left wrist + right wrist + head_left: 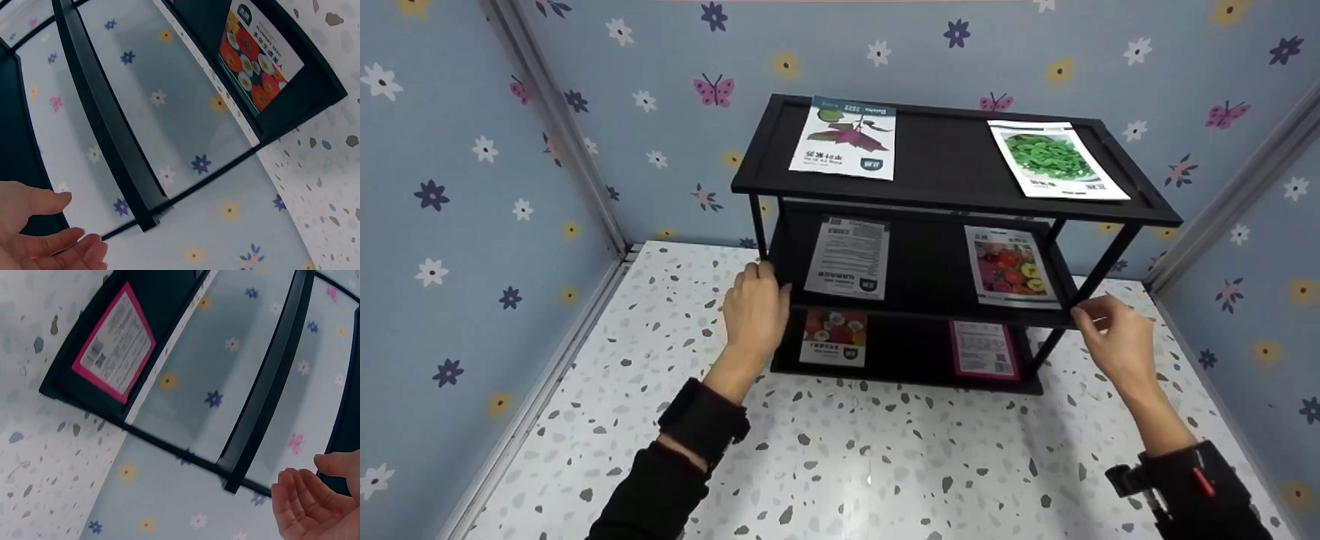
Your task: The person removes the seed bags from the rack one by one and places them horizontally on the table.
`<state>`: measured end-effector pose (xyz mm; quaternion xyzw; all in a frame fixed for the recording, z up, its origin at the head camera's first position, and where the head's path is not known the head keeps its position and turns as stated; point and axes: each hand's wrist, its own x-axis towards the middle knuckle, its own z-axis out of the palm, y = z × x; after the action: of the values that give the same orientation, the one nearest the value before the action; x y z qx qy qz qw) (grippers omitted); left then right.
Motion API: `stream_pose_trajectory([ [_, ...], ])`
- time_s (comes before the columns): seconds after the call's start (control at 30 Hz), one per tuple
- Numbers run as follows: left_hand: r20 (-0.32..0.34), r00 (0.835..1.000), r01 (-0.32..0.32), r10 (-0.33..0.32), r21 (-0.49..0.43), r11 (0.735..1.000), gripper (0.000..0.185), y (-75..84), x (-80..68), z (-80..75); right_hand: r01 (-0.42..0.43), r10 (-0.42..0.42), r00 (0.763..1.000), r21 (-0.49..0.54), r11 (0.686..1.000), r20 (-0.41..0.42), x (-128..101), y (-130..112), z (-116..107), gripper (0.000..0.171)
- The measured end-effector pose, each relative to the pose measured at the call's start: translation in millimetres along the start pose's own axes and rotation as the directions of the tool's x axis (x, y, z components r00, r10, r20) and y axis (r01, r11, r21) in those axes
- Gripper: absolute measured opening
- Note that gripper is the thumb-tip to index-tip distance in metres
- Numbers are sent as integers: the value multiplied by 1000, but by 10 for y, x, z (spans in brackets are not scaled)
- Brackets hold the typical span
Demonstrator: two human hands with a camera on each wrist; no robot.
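Note:
A black three-tier shelf rack [941, 154] stands on the floor, with flat printed packets lying in pairs on its tiers. My left hand [754, 311] is beside the left front post, near the middle tier's corner. In the left wrist view its thumb is apart from its loosely bent fingers, with nothing between them. At the opposite front post, my right hand [1119, 337] has its fingertips right by the middle tier's corner. The right wrist view shows the same hand with relaxed fingers and a gap below the thumb. Neither hand holds a packet.
On top lie a purple-leaf packet [847, 142] and a green-leaf packet [1057, 161]. The middle tier bears a grey text-side packet [849, 259] and a colourful packet [1011, 266]. Below are a red-flower packet [256, 59] and a pink-bordered packet [117, 346]. Flowered walls [457, 262] enclose the speckled floor [885, 465].

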<state>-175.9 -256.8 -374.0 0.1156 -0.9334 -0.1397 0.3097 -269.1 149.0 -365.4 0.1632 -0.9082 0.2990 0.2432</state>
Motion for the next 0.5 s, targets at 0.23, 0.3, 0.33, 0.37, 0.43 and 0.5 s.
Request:
stream_pose_trajectory([
  [0.23,125,981,-136,148,-96,986,31,254,-215,-201,87,-94,988,67,994,120,-121,-403,4,8],
  [0.3,181,967,-161,179,-112,981,34,336,-233,-304,101,-115,980,92,991,164,-107,-551,-32,9],
  [0.33,212,959,-168,189,-115,979,35,376,-234,-362,101,-121,974,111,989,189,-95,-631,-55,10],
  [0.37,241,950,-171,197,-124,977,37,417,-230,-422,100,-126,969,129,987,213,-79,-711,-81,11],
  [0.43,298,931,-171,209,-148,974,39,493,-207,-545,95,-135,957,160,982,258,-41,-875,-135,14],
  [0.5,353,911,-162,214,-172,972,42,559,-164,-674,98,-154,942,196,976,298,8,-1041,-190,17],
])
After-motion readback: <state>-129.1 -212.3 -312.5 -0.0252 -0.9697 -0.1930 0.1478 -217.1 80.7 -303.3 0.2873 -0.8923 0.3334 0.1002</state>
